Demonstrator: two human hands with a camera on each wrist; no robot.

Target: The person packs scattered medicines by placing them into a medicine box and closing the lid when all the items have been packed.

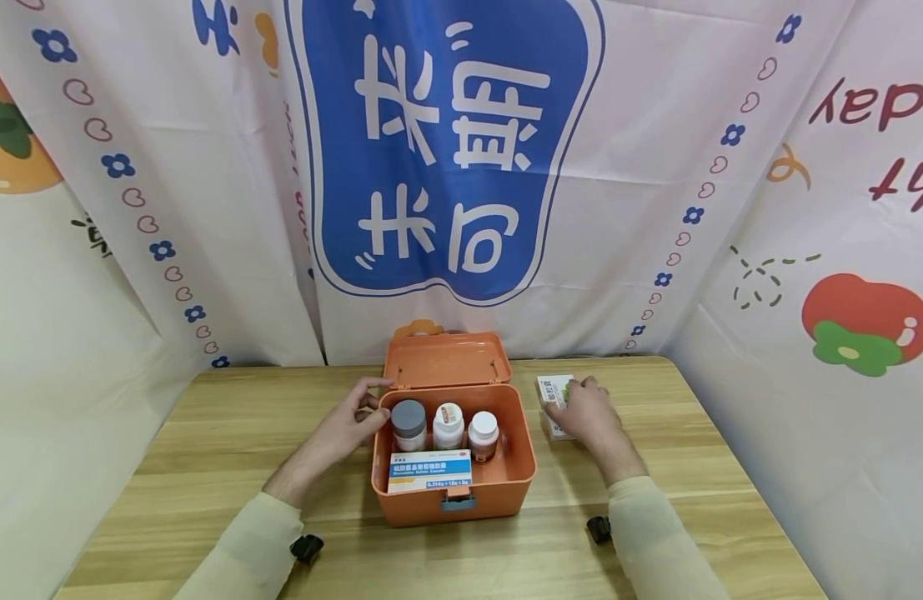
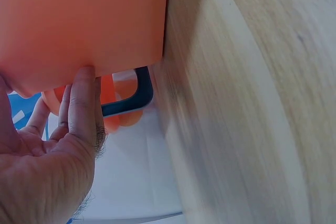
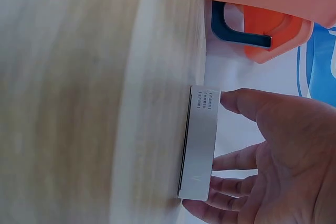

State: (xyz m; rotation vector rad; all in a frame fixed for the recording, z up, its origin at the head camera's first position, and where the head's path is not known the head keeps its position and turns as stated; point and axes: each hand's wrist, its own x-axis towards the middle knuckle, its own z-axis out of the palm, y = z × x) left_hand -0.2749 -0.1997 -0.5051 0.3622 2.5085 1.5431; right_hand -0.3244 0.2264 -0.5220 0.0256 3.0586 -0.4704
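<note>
An orange plastic storage box (image 1: 455, 510) stands on the table, its lid (image 1: 449, 362) raised at the back. My left hand (image 1: 348, 425) holds the box's back left corner, thumb at the rim and forefinger up by the lid. In the left wrist view its fingers (image 2: 81, 103) reach behind the wall. Inside are a grey-capped bottle (image 1: 409, 425), two white-capped bottles (image 1: 448, 427) and a blue and white medicine carton (image 1: 429, 472). To the box's right, my right hand (image 1: 590, 412) grips a white medicine carton (image 3: 200, 140) lying on the table, thumb at one end, fingers at the other.
The wooden table (image 1: 236, 467) reaches back to a printed curtain (image 1: 431, 150), with more printed cloth on both sides. A teal latch (image 1: 458, 502) is on the box's front. Behind the box a dark teal handle (image 2: 134, 98) hangs from the lid.
</note>
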